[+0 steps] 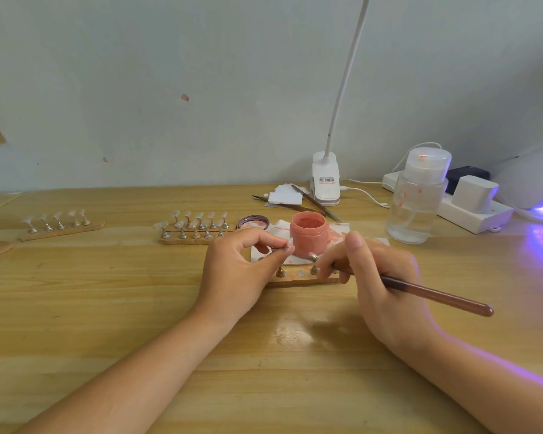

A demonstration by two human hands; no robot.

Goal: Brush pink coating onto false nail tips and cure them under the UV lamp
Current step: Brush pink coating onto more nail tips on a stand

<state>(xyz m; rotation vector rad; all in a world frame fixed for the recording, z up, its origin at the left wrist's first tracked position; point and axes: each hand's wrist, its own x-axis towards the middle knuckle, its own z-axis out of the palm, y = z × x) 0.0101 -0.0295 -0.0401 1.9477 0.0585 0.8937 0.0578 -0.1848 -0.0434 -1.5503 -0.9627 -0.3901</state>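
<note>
At desk centre, just in front of the pink jar (308, 233): nail tip pinched in L hand (235, 270), brush in R hand (380, 277).

L thumb + forefinger curl round a small stand w/ one tip (290, 245) on it, held up off the strip (301, 278) & touching or nearly touching the jar's left side. R hand grips the brush (436, 292) pencil-style; its long axis runs from lower right (butt end) up-left toward the tip, bristle end hidden behind R fingers, so can't tell if loaded. Tip lies left of the brush head, near; R hand is the one that must close the gap, prob. a short stroke leftward. Other tips sit on strips further left (198, 230), looking uncoated. UV lamp (533, 195) far right, glowing purple, nearer the R hand.
</note>
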